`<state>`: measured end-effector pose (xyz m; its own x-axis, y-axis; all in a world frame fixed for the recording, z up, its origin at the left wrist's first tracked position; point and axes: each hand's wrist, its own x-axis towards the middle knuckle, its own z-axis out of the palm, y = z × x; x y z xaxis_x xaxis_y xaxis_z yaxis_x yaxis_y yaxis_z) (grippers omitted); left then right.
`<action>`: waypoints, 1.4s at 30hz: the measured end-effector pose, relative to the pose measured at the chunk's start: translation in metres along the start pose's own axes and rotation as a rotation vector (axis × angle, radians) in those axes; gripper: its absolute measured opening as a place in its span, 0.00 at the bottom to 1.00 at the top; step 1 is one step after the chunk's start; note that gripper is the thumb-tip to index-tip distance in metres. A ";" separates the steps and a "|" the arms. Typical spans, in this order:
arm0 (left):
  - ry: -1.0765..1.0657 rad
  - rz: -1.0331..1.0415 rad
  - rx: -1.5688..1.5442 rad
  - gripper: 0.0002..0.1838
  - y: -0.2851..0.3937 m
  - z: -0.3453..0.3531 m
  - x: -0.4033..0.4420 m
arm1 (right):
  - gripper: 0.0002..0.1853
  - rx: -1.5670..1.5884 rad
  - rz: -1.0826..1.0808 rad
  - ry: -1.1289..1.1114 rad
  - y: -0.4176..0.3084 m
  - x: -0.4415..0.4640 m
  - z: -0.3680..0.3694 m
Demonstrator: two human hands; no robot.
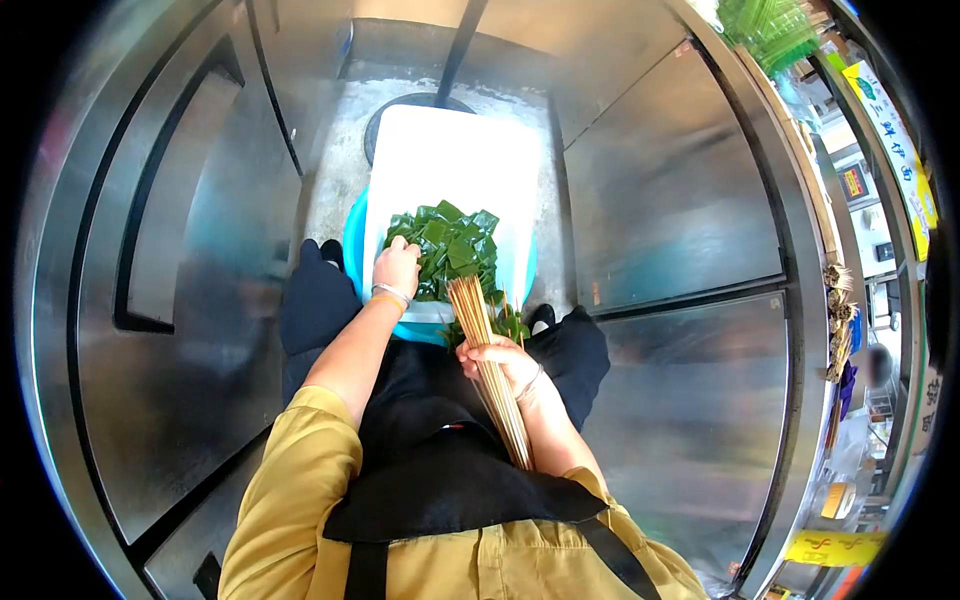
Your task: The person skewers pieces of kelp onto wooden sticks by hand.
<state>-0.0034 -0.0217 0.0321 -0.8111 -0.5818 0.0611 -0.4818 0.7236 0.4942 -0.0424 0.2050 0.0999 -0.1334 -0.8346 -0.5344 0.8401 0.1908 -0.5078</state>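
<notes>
A heap of dark green, square-cut kelp pieces lies on the lower part of a white board. The board rests across a turquoise basin between my knees. At the left edge of the heap, my left hand has its fingers curled together on a kelp piece, mostly covered by the fingers. My right hand is wrapped around a thick bundle of thin bamboo skewers, which slants from the board's near edge toward my apron. Just beyond the right hand, more green pieces show with thin sticks among them.
Stainless steel cabinet doors stand close on the left and right. A round dark cover shows on the wet floor behind the board. At far right, a shelf carries green produce and a yellow-edged sign.
</notes>
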 end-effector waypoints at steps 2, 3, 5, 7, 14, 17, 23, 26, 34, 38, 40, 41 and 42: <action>0.058 0.044 -0.070 0.05 0.004 -0.005 -0.005 | 0.08 -0.011 0.008 -0.024 0.003 0.003 -0.005; 0.055 0.045 -0.071 0.05 0.004 -0.005 -0.008 | 0.08 -0.008 0.007 -0.022 0.002 0.003 -0.004; 0.161 -0.007 -0.257 0.05 0.005 -0.002 -0.015 | 0.08 -0.010 -0.005 0.004 0.001 0.001 -0.001; 0.174 -0.056 -0.378 0.07 0.007 -0.007 -0.021 | 0.09 -0.011 -0.008 0.007 0.002 0.001 -0.002; -0.139 -0.472 -1.345 0.08 0.012 -0.026 -0.066 | 0.09 -0.058 -0.025 -0.021 0.008 0.006 0.001; -0.205 -0.467 -1.309 0.08 0.017 -0.034 -0.076 | 0.10 -0.115 -0.025 -0.015 0.009 0.006 0.004; -0.304 -0.483 -1.391 0.08 0.028 -0.037 -0.078 | 0.11 -0.160 -0.022 0.039 0.010 0.007 0.008; -0.298 -0.536 -1.462 0.08 0.028 -0.035 -0.079 | 0.11 -0.197 -0.016 0.076 0.011 0.007 0.012; -0.370 -0.631 -1.545 0.08 0.017 -0.031 -0.076 | 0.10 -0.270 -0.011 0.085 0.014 0.011 0.011; -0.368 -0.604 -1.556 0.06 0.015 -0.034 -0.076 | 0.10 -0.210 -0.056 0.072 0.010 0.007 0.009; -0.384 -0.577 -1.560 0.05 0.013 -0.033 -0.075 | 0.11 -0.197 -0.085 0.066 0.009 0.007 0.006; -0.385 -0.578 -1.560 0.05 0.012 -0.033 -0.075 | 0.11 -0.197 -0.085 0.067 0.010 0.007 0.006; -0.392 -0.556 -1.573 0.05 0.011 -0.034 -0.075 | 0.11 -0.202 -0.087 0.076 0.009 0.006 0.007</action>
<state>0.0633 0.0173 0.0628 -0.8136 -0.3258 -0.4816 -0.1419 -0.6920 0.7078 -0.0318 0.1978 0.0963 -0.2462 -0.8128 -0.5280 0.7026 0.2256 -0.6749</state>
